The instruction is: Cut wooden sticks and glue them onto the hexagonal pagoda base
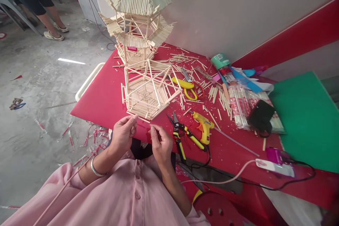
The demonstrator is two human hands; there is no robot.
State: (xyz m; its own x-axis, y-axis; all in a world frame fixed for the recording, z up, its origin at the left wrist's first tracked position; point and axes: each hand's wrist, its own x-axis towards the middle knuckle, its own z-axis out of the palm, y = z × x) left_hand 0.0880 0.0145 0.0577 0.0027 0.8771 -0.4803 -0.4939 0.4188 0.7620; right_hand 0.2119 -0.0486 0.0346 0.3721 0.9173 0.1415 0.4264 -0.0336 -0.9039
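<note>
Pinched at the thumb and fingertips, my left hand [125,131] is at the front edge of a hexagonal frame built of thin wooden sticks [145,96]. A thin wooden stick [144,119] runs from those fingertips along that edge. My right hand [161,144] hovers just to the right, above the table's near edge, thumb and forefinger drawn together; whatever is between them is too small to make out. Behind the frame rises a taller stick pagoda [137,31] with a ribbed, pointed roof.
Black-and-yellow pliers [177,130] and a yellow glue gun [203,127] lie right of my hands on the red table [96,93]. Beyond are yellow-handled scissors [190,91], loose sticks [182,58], packaged sticks [239,104] and a green board [309,120]. Cables cross the right side. Another person's legs [45,10] show upper left.
</note>
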